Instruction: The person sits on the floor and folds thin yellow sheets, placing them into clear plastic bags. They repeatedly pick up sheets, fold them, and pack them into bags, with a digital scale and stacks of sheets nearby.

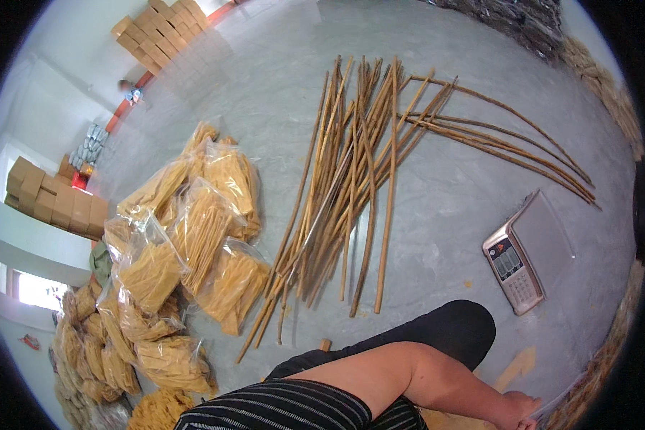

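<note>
My left arm, in a black striped sleeve, reaches across to the lower right. My left hand is at that edge, its fingers closed on what looks like clear plastic film; the hand is partly cut off by the picture's rim. My right hand does not show. Closest to the left hand stands a digital weighing scale with a flat silver plate and a keypad. Ahead of my bent knee, a loose heap of long thin brown sticks lies on the floor, several of them fanned out to the right.
Clear bags of yellow dried strips are piled at the left. Cardboard boxes stand along the left wall, more boxes farther back. A person is by the far wall. Dark bundles lie at the far right.
</note>
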Tool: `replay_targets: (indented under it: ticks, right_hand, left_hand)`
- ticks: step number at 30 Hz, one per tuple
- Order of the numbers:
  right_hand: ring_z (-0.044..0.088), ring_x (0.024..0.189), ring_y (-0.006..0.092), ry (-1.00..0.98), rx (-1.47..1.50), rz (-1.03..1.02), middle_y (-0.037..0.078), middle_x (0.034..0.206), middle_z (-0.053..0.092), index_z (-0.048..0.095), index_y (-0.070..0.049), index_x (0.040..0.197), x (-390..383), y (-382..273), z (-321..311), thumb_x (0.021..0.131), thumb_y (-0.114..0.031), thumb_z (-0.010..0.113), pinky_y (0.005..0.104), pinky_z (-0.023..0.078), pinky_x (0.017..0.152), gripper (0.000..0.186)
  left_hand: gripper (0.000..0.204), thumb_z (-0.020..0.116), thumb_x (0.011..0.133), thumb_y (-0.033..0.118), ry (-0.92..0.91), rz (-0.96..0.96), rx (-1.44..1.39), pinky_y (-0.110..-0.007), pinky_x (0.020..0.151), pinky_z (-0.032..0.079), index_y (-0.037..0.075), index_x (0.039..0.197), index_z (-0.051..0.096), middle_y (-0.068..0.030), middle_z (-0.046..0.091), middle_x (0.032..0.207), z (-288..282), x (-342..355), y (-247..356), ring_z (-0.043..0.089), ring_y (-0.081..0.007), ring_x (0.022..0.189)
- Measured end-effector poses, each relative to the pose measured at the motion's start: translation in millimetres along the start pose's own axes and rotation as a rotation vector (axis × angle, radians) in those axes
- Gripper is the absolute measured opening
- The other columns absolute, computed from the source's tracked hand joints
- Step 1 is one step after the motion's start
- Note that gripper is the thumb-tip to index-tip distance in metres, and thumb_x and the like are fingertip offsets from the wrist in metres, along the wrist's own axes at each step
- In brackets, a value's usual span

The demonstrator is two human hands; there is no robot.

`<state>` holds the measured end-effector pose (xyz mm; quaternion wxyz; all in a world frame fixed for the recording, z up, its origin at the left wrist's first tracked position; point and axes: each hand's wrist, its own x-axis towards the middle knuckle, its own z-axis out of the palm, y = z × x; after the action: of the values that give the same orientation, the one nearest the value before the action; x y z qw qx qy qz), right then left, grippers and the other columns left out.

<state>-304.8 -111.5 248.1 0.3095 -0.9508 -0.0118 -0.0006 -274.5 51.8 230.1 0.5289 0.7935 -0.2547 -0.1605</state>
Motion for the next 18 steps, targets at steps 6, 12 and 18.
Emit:
replay_targets:
  ticks: [6, 12, 18]
  right_hand:
    - [0.051, 0.071, 0.0247, 0.053, -0.261, 0.125, 0.016, 0.083, 0.058, 0.06, -0.001, 0.094, -3, -32, 5, 0.09, -0.037, 0.05, 0.0404, 0.042, 0.066, 0.037]
    - [0.049, 0.065, 0.0194, 0.163, 0.038, -0.045, 0.012, 0.071, 0.056, 0.059, -0.002, 0.083, 18, 5, 4, 0.09, -0.027, 0.055, 0.0357, 0.042, 0.063, 0.027]
    - [0.042, 0.057, 0.0173, 0.149, 0.23, -0.054, 0.008, 0.061, 0.049, 0.051, -0.005, 0.071, -1, -42, 3, 0.09, -0.023, 0.056, 0.0342, 0.038, 0.06, 0.027]
  left_hand:
    - [0.032, 0.04, 0.097, 0.031, -0.201, -0.022, 0.021, -0.042, 0.078, 0.046, 0.012, 0.117, 0.057, -0.0142, 0.049, 0.127, -35, -25, 23, 0.053, -0.0273, 0.104]
    - [0.031, 0.048, 0.093, 0.034, -0.275, -0.171, -0.018, -0.041, 0.082, 0.046, 0.017, 0.118, 0.056, -0.017, 0.048, 0.131, 1, 8, 2, 0.052, -0.026, 0.112]
    - [0.029, 0.048, 0.084, 0.015, 0.331, -0.141, -0.045, -0.044, 0.069, 0.052, -0.006, 0.101, 0.059, -0.0204, 0.063, 0.08, 74, 75, -55, 0.064, -0.0366, 0.079]
